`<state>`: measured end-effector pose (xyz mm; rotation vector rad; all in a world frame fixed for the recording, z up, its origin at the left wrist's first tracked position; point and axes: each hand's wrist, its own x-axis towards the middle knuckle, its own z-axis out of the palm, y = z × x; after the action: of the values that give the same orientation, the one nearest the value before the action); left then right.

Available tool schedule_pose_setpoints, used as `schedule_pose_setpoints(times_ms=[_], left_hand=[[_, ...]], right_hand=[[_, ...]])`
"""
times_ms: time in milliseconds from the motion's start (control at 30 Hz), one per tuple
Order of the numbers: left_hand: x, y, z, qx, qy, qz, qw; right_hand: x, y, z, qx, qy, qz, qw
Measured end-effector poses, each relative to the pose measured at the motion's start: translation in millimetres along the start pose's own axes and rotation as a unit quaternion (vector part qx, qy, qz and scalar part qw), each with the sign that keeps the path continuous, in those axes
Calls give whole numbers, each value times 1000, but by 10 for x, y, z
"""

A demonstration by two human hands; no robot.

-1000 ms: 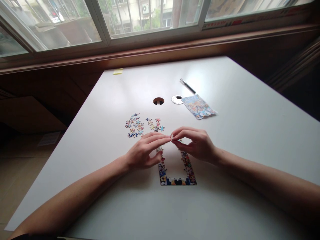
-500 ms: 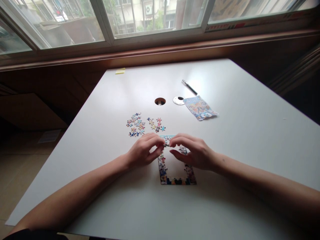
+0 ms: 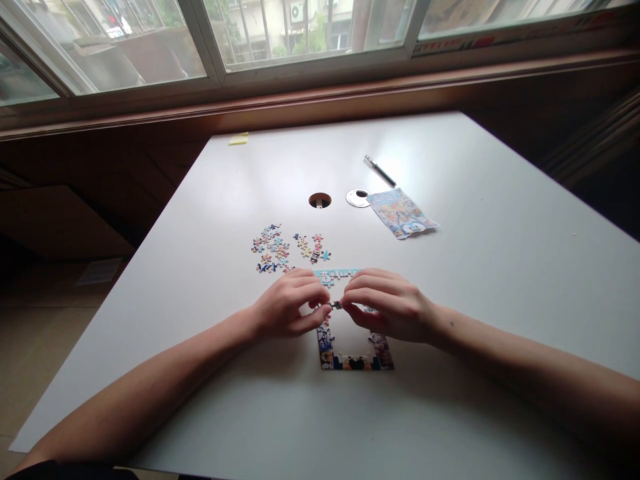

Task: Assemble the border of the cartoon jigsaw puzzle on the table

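A small jigsaw puzzle piece (image 3: 337, 305) is pinched between both hands, just above the partly joined puzzle frame (image 3: 356, 363). My left hand (image 3: 293, 301) is closed, its thumb and index fingertips at the piece's left end. My right hand (image 3: 387, 303) is closed too, with thumb and fingertips at the right end. The frame is a rectangle of joined border pieces with a bare middle showing the table. Both hands cover parts of its upper left and right sides. Its light-blue top strip (image 3: 327, 275) shows between the hands.
Loose puzzle pieces (image 3: 271, 249) lie in a cluster at the left, with a smaller group (image 3: 315, 248) beside them. Farther back are a round table hole (image 3: 320, 200), its metal cover (image 3: 357, 198), a printed picture sheet (image 3: 403, 213), a pen (image 3: 380, 171) and a yellow note (image 3: 239, 139).
The hands and the piece have come slightly nearer to me over the frame. My right thumb, apart from its fingers before, has closed at the piece. More of the top strip shows.
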<state>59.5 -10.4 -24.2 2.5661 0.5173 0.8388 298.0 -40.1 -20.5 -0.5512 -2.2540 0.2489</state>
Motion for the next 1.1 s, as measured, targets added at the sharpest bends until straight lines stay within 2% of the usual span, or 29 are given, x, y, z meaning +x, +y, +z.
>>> schedule_pose_setpoints(times_ms=[133, 267, 367, 600, 767, 933, 1100], left_hand=[[-12, -26, 31, 82, 69, -34, 994], [-58, -45, 81, 135, 36, -17, 990], [-69, -35, 93, 139, 18, -18, 990], [-23, 7, 55, 141, -35, -32, 989], [-23, 15, 39, 144, -55, -33, 987], [-25, 15, 44, 143, -60, -41, 987], [-18, 20, 44, 140, -59, -39, 988]], right_hand=[[-26, 185, -72, 5, 22, 116, 993], [-94, 381, -133, -1, 9, 240, 971], [-122, 425, -141, 20, -11, 285, 958], [-99, 387, -128, 24, -31, 272, 961], [-97, 397, -160, 28, -5, 276, 961], [-101, 390, -159, 61, -24, 226, 972], [-102, 391, -131, 38, -41, 216, 975]])
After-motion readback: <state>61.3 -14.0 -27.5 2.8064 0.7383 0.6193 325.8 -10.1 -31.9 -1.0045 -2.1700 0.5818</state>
